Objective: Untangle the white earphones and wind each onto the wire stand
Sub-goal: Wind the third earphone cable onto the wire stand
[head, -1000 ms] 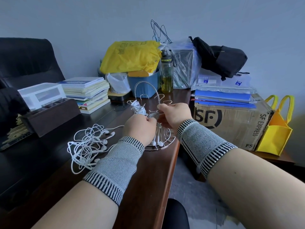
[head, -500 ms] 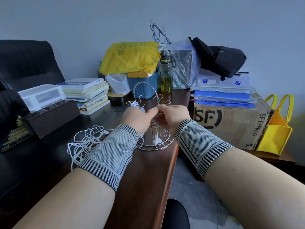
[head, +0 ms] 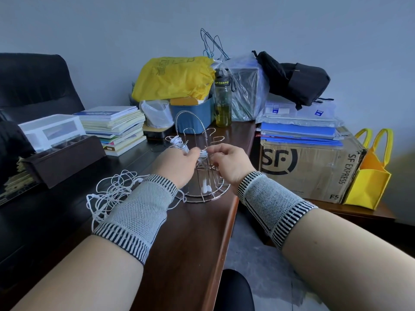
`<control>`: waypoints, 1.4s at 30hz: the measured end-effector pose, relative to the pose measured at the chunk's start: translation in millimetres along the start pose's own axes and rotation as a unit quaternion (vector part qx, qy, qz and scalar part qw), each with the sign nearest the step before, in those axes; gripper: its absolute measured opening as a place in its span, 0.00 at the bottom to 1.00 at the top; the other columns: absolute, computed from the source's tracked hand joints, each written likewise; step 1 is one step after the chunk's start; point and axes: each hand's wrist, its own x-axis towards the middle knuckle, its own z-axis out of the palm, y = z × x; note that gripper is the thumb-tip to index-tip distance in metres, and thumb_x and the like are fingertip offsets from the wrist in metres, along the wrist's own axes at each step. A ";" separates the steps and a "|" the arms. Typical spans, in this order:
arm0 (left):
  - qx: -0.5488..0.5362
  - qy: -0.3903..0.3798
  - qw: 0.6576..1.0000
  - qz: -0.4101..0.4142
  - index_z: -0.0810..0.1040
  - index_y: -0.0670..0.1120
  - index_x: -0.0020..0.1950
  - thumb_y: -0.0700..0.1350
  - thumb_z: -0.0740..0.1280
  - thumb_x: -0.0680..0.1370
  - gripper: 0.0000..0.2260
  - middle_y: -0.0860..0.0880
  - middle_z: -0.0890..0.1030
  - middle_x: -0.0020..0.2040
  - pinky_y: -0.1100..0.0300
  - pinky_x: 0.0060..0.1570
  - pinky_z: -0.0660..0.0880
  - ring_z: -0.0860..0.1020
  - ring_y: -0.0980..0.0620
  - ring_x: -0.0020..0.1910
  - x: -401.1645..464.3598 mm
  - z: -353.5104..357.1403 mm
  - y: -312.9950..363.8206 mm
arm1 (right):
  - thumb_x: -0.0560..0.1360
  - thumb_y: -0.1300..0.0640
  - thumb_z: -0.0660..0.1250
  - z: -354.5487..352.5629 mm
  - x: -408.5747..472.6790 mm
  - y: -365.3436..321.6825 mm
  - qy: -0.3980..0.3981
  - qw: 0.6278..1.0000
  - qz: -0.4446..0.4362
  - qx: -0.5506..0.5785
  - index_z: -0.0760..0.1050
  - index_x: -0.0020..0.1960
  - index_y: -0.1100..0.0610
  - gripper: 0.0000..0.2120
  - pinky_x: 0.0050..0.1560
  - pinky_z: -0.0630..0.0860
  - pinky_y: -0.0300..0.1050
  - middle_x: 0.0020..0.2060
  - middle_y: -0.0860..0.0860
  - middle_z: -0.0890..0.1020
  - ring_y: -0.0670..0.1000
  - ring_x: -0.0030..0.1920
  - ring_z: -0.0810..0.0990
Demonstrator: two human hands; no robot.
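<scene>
A silver wire stand (head: 197, 122) with hooked arms rises from the dark wooden desk (head: 179, 243) near its right edge. One white earphone is wound in a bundle (head: 177, 141) on a left arm. Both hands meet at a front arm of the stand: my left hand (head: 177, 163) and my right hand (head: 226, 162) pinch a white earphone cord (head: 203, 154) wound there. Two white earbuds (head: 206, 187) hang down inside the stand's base ring. A tangled heap of white earphones (head: 110, 194) lies on the desk to the left, partly hidden by my left wrist.
Behind the stand are a blue bin (head: 193, 113), a green-tinted bottle (head: 222, 102), a yellow bag (head: 173, 77) and stacked books (head: 114, 129). A dark organiser box (head: 65, 158) sits at left. Right of the desk stand a cardboard box (head: 307, 169) and a yellow tote (head: 370, 176).
Both hands have risen along the stand, from its lower part to a front arm. My left forearm now covers more of the tangled heap.
</scene>
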 end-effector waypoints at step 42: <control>-0.046 0.076 0.996 0.024 0.83 0.48 0.37 0.50 0.63 0.79 0.15 0.57 0.75 0.22 0.62 0.24 0.60 0.70 0.58 0.21 -0.2 -8.9 5.7 | 0.73 0.57 0.71 18.4 3.2 18.6 0.043 0.986 0.057 0.149 0.78 0.32 0.54 0.11 0.40 0.74 0.48 0.32 0.53 0.78 0.52 0.36 0.76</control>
